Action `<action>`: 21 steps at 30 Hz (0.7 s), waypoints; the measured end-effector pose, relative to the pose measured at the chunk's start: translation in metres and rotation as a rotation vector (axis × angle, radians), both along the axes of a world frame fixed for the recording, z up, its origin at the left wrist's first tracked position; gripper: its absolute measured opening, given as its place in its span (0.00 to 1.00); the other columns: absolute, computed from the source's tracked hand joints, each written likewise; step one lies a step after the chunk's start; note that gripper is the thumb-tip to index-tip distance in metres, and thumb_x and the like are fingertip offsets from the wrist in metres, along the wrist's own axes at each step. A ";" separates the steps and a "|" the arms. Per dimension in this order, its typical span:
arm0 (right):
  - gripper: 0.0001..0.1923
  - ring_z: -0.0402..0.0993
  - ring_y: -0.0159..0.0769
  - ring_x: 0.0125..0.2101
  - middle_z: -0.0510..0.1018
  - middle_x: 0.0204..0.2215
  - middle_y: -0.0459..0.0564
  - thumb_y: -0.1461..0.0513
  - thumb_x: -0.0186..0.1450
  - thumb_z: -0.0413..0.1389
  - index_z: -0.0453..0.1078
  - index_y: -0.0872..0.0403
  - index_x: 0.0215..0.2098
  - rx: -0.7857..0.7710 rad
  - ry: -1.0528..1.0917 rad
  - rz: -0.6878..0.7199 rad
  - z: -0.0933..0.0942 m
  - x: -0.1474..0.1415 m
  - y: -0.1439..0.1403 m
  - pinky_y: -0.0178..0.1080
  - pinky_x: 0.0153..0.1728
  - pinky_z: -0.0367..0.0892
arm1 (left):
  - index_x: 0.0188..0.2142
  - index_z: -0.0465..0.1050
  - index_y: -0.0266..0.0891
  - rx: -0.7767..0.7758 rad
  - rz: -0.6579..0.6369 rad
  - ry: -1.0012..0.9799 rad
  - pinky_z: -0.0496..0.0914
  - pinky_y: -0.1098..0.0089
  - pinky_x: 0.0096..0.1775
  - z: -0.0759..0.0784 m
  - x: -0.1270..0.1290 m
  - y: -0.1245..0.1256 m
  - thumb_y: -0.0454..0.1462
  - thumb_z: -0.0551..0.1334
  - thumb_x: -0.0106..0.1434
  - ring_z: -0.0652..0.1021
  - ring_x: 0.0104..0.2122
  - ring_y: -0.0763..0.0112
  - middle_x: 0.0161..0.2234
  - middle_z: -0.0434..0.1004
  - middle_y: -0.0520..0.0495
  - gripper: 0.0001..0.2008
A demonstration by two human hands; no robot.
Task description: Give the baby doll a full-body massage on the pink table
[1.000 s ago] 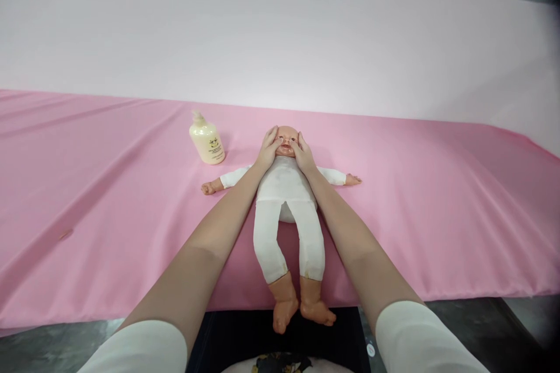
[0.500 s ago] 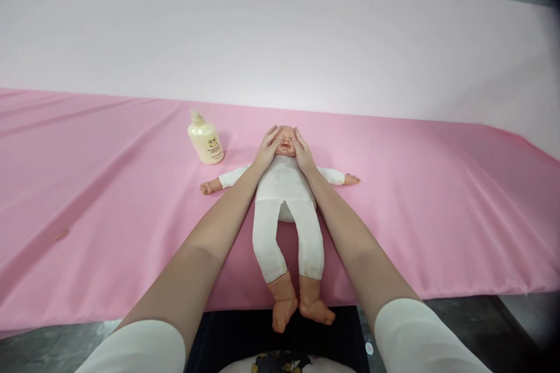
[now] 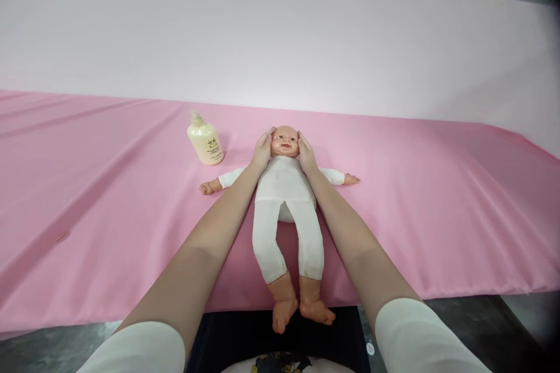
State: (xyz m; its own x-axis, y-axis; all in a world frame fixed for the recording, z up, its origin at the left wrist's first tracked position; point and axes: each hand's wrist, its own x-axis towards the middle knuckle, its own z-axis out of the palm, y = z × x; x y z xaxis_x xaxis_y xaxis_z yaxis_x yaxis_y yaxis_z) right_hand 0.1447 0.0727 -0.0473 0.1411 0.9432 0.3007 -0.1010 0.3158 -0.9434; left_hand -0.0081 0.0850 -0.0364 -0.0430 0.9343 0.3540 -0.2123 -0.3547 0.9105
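A baby doll (image 3: 286, 180) in a white cloth body lies on its back, its head away from me and its bare feet toward me. My left hand (image 3: 263, 148) rests along the left side of the doll's head, fingers stretched out and pointing away. On the other side, my right hand (image 3: 306, 151) lies against the head in the same manner, fingers extended. The doll's face shows between the two palms. Neither hand is closed round anything. My forearms run along both sides of the doll's body, over its outspread arms.
A pale yellow pump bottle (image 3: 206, 141) stands left of the doll's head. Pink cloth (image 3: 420, 204) covers the table, with a white panel (image 3: 280, 35) behind it. The doll's feet hang past the front edge, above a dark seat or lap area.
Both hands have slid outward from the doll's cheeks and eyes to the sides of its head, uncovering the face. The doll and bottle stay in place.
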 end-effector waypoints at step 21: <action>0.30 0.65 0.42 0.65 0.69 0.63 0.55 0.50 0.72 0.49 0.64 0.60 0.65 -0.079 0.010 -0.020 0.010 -0.005 -0.006 0.46 0.68 0.57 | 0.46 0.76 0.38 -0.124 0.023 -0.088 0.65 0.59 0.65 0.002 0.000 0.002 0.34 0.58 0.61 0.72 0.62 0.59 0.56 0.78 0.43 0.15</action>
